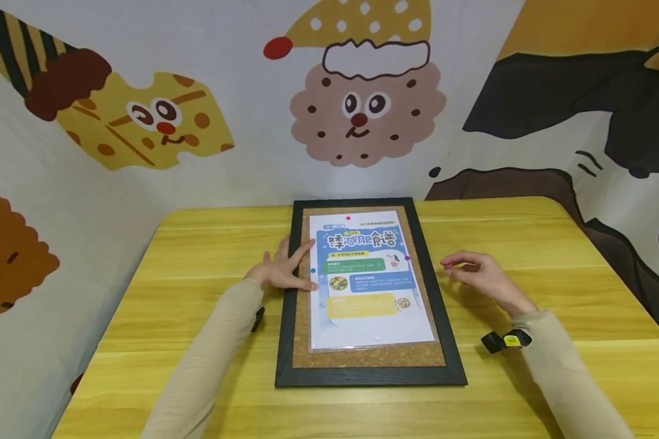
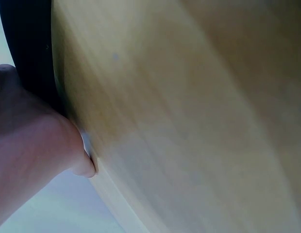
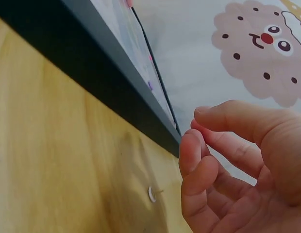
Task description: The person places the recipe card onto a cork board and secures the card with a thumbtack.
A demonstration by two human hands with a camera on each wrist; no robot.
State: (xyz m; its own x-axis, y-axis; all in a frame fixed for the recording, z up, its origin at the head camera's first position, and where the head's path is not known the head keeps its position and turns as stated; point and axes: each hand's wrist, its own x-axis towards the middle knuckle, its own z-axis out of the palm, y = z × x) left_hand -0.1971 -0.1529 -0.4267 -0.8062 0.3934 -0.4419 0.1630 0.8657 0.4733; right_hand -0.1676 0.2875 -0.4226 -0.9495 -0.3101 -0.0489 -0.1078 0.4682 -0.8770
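Observation:
A black-framed cork board (image 1: 370, 376) lies on the table, with a printed sheet in Chinese (image 1: 340, 338) on it. The sheet carries a pink tack (image 1: 348, 218), a teal tack (image 1: 313, 271) and a purple tack (image 1: 407, 258). My left hand (image 1: 279, 271) rests across the board's left side, thumb and forefinger stretched onto the sheet's edge. Right of the board hovers my right hand (image 1: 480, 280), fingers loosely bent, thumb close to the forefinger; nothing shows between them. Below it in the right wrist view, a white thumbtack (image 3: 152, 194) lies on the wood.
The yellow wood-grain table (image 1: 198, 317) meets a wall (image 1: 241, 73) printed with cartoon food. The board's far edge reaches close to that wall. A black wrist strap (image 1: 507, 340) shows at the right sleeve.

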